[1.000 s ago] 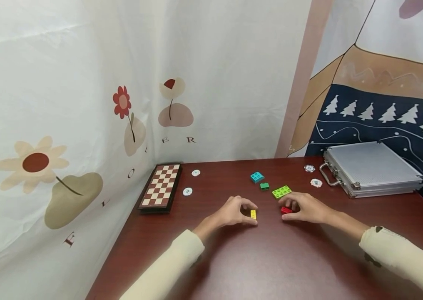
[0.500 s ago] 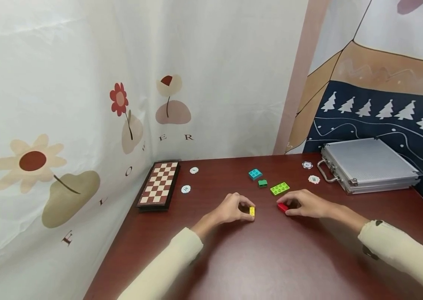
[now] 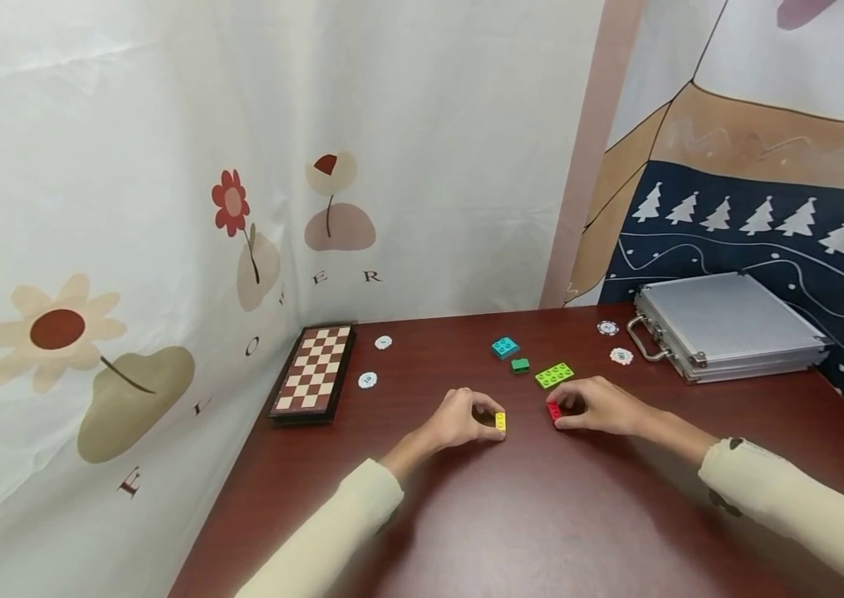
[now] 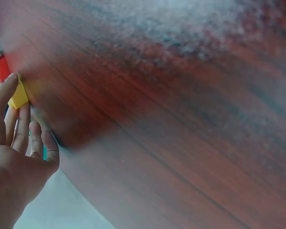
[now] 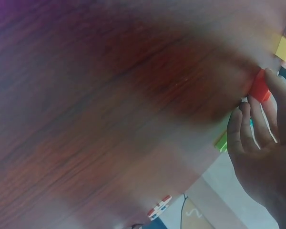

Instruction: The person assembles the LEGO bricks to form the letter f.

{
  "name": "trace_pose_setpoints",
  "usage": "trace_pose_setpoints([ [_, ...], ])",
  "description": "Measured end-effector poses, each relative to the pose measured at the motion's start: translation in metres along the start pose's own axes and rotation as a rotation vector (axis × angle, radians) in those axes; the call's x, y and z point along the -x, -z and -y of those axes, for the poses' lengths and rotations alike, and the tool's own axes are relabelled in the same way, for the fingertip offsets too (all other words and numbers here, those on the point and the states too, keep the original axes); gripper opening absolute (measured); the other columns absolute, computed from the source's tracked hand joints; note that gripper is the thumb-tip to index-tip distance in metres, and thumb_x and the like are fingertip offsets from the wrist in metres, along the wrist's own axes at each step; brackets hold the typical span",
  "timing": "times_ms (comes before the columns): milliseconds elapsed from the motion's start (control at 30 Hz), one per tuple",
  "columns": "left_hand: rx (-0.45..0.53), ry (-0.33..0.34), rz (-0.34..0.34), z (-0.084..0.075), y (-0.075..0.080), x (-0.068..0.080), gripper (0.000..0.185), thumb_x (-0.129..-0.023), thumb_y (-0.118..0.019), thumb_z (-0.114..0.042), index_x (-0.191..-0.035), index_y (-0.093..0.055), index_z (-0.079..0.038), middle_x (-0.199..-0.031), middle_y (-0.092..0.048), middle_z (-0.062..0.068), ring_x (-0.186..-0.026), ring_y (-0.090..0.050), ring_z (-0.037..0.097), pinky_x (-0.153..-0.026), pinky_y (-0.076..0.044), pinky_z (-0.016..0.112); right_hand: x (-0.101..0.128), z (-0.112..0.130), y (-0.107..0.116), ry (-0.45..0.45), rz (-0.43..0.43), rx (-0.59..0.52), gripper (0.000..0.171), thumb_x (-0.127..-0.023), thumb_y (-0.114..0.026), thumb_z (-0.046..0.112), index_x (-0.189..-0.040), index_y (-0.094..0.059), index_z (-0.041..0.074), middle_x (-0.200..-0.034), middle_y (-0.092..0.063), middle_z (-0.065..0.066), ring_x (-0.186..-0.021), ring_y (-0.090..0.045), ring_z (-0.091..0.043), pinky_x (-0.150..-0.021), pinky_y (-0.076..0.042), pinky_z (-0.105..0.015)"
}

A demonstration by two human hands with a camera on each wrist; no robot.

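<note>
My left hand [image 3: 459, 418] pinches a small yellow toy building brick [image 3: 500, 422] between thumb and fingers, studs facing up. The same yellow brick [image 4: 19, 95] shows at the fingertips in the left wrist view. To its right, my right hand [image 3: 601, 405] pinches a red toy brick [image 3: 555, 412], its studs visible in the head view. In the right wrist view the red brick [image 5: 260, 87] sits between thumb and fingertips. A short gap of table separates the two bricks. Beyond the hands lie a lime brick [image 3: 554, 375], a small green brick [image 3: 520, 365] and a teal brick [image 3: 505, 347].
A chessboard [image 3: 313, 370] lies at the table's left edge, with two round white chips [image 3: 367, 379] beside it. Two more chips [image 3: 621, 356] lie near a silver case [image 3: 732, 324] at the back right. Printed curtains [image 3: 422, 166] stand behind the dark red table [image 3: 489, 531].
My right hand has moved slightly left and turned the red brick so that its length points more toward me. The left hand keeps its hold on the yellow brick. The head view shifted slightly.
</note>
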State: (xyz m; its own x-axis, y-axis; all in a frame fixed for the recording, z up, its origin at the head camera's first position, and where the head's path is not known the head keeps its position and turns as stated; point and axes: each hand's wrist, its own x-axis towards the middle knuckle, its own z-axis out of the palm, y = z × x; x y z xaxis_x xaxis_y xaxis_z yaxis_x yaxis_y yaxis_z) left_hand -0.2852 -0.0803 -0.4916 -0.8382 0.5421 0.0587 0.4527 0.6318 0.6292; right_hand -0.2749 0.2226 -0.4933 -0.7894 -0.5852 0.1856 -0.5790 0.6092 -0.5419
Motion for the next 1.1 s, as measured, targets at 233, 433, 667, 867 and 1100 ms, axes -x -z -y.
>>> trace_pose_setpoints([
  [233,0.037,0.036,-0.028,-0.001,-0.001,0.000,0.029,-0.075,-0.096,-0.028,-0.100,-0.084,-0.022,-0.086,-0.074,-0.014,-0.082,-0.060,0.008,-0.071,-0.048,0.022,-0.003,0.003,0.000,0.004,-0.018,-0.024,0.035,-0.090,-0.084,0.028,-0.117,-0.076,0.007,-0.096,-0.072,0.010,-0.086,-0.066,-0.008,-0.077,-0.057,-0.028],
  [433,0.034,0.039,-0.036,-0.001,-0.003,0.000,0.030,-0.074,-0.097,-0.029,-0.100,-0.084,-0.022,-0.086,-0.075,-0.015,-0.081,-0.061,0.007,-0.071,-0.048,0.021,-0.010,0.011,-0.004,0.030,-0.046,-0.056,0.037,-0.090,-0.084,0.028,-0.118,-0.076,0.006,-0.098,-0.074,0.008,-0.086,-0.067,-0.006,-0.079,-0.058,-0.028],
  [667,0.051,0.045,-0.042,0.002,-0.004,0.003,0.030,-0.074,-0.097,-0.029,-0.100,-0.084,-0.022,-0.085,-0.074,-0.016,-0.079,-0.060,0.005,-0.070,-0.050,0.021,-0.021,0.025,-0.011,0.062,-0.071,-0.059,0.037,-0.089,-0.085,0.029,-0.117,-0.077,0.006,-0.097,-0.073,0.008,-0.084,-0.064,-0.009,-0.076,-0.057,-0.027],
  [867,0.060,0.049,-0.048,0.001,-0.005,0.003,0.030,-0.074,-0.096,-0.029,-0.100,-0.084,-0.021,-0.086,-0.075,-0.015,-0.080,-0.061,0.005,-0.072,-0.050,0.022,-0.030,0.035,-0.017,0.078,-0.079,-0.067,0.037,-0.088,-0.086,0.030,-0.117,-0.077,0.009,-0.101,-0.073,0.008,-0.086,-0.064,-0.009,-0.077,-0.057,-0.028],
  [1100,0.035,0.033,-0.059,0.001,-0.006,0.003,0.034,-0.074,-0.097,-0.031,-0.102,-0.083,-0.018,-0.088,-0.076,-0.013,-0.079,-0.061,0.002,-0.071,-0.051,0.020,-0.036,0.043,-0.026,0.060,-0.045,-0.130,0.037,-0.087,-0.087,0.028,-0.117,-0.075,0.009,-0.098,-0.074,0.007,-0.083,-0.067,-0.007,-0.077,-0.059,-0.027],
])
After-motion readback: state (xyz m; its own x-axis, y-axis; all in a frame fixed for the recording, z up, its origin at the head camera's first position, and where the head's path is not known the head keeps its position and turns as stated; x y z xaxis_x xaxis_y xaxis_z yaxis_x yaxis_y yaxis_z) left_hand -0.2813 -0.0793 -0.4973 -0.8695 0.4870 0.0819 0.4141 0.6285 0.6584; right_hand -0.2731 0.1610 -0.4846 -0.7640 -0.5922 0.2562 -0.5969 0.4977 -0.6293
